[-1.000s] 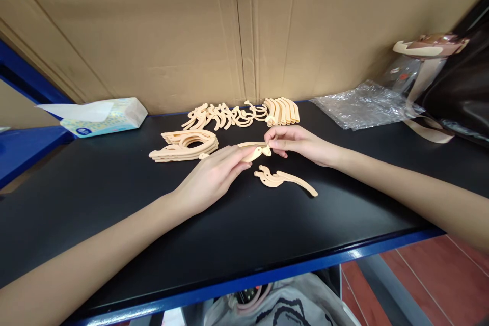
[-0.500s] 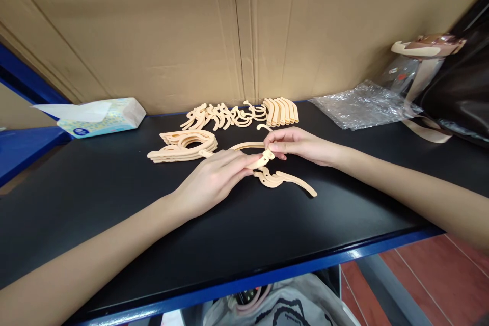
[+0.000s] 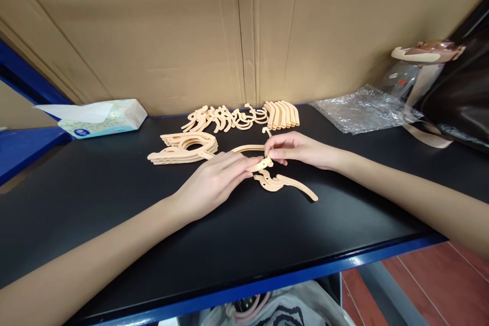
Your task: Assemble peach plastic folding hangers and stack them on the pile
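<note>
My left hand (image 3: 217, 175) is closed on a beige plastic hanger arm (image 3: 260, 165), whose holed end sticks out past the fingertips. Pinched in my right hand (image 3: 296, 150) is a hanger hook (image 3: 266, 131); its curved tip shows above the fingers, and its lower end meets the end of the arm. Just below my hands, loose curved hanger pieces (image 3: 270, 181) lie on the black tabletop (image 3: 214, 249). Behind them a longer hanger arm (image 3: 248, 147) rests partly hidden by both hands. A stack of folded hangers (image 3: 183, 155) lies left of my fingers.
Along the back lie short hanger pieces (image 3: 206, 118), hooks (image 3: 244, 119) and a row of hanger arms (image 3: 281, 114), before a cardboard wall (image 3: 171, 35). A tissue pack (image 3: 103, 118) is at left. Clear plastic wrap (image 3: 362, 109) and a strapped bottle (image 3: 428, 53) stand at right.
The hook in my right hand has turned a little more upright against the arm's end. My left hand stays nearly in place, and the view has shifted slightly.
</note>
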A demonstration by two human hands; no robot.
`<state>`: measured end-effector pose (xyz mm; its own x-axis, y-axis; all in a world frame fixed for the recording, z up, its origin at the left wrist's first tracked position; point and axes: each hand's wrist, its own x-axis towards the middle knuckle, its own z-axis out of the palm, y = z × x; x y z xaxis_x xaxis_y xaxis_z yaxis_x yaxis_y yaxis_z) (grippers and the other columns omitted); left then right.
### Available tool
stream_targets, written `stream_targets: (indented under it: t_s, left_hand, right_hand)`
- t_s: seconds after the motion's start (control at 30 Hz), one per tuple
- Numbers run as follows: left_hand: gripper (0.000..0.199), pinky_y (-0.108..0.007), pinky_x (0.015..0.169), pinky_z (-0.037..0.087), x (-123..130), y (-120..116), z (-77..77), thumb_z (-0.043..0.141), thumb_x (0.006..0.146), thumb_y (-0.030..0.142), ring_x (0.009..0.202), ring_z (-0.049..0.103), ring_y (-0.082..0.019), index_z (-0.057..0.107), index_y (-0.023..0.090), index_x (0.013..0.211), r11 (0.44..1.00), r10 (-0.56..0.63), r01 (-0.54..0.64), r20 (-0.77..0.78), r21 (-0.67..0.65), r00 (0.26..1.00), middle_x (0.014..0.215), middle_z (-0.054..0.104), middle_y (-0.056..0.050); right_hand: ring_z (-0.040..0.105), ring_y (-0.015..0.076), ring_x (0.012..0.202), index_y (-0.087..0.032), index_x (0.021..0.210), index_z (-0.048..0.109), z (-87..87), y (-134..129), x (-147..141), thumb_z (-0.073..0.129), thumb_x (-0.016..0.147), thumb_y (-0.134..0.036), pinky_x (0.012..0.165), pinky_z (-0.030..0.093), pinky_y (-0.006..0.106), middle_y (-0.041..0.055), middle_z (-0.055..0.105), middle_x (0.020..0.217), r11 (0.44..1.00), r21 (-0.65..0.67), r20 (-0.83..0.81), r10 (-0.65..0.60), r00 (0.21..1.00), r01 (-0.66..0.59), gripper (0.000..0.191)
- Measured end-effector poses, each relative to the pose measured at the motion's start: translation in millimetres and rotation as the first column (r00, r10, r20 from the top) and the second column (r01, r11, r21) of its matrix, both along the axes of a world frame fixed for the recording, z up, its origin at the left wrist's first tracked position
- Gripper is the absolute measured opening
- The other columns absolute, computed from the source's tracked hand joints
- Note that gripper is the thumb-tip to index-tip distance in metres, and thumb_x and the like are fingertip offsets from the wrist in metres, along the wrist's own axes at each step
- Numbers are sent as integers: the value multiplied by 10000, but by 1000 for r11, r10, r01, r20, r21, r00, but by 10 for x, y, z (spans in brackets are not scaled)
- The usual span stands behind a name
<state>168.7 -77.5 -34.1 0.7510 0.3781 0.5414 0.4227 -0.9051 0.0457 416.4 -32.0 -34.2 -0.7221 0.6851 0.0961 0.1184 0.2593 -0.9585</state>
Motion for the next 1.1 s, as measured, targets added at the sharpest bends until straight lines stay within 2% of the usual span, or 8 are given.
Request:
stream_targets:
  t_s: [0.27, 0.6, 0.87, 1.1]
  left_hand:
    - [256, -294, 804, 507, -14, 17, -30, 446, 1016, 168, 947, 641, -183, 571, 106, 1231, 999, 30, -30, -12, 25, 999, 1002, 694, -95]
    - [278, -280, 745, 506, -23, 35, -48, 427, 1021, 174, 845, 627, -168, 575, 141, 1254, 996, 73, -71, -33, 57, 997, 986, 700, -73]
    - [289, -287, 682, 488, -14, 44, -47, 418, 1016, 169, 786, 630, -179, 593, 106, 1238, 992, 97, -91, -76, 84, 992, 952, 699, -79]
    - [297, -278, 638, 478, -15, 39, -46, 401, 1019, 164, 767, 634, -177, 590, 97, 1239, 989, 125, -116, -102, 88, 987, 915, 695, -73]
  right_hand:
    - [471, 92, 648, -162, 851, 644, 64, -24, -28, 666, 854, -427, 608, 389, 248, -17, 580, 764, 997, 65, 30, -54, 998, 52, 266]
    - [522, 120, 701, -175, 849, 634, 31, -29, -46, 656, 850, -457, 671, 417, 274, 0, 613, 784, 973, 197, 48, -135, 990, 123, 283]
    - [512, 119, 670, -173, 841, 627, 6, -38, -72, 632, 865, -463, 633, 397, 267, 2, 617, 770, 945, 278, 61, -197, 979, 173, 291]
    - [517, 132, 679, -183, 845, 639, -3, -74, -98, 623, 880, -417, 638, 393, 271, 11, 621, 773, 897, 373, 66, -279, 958, 236, 237]
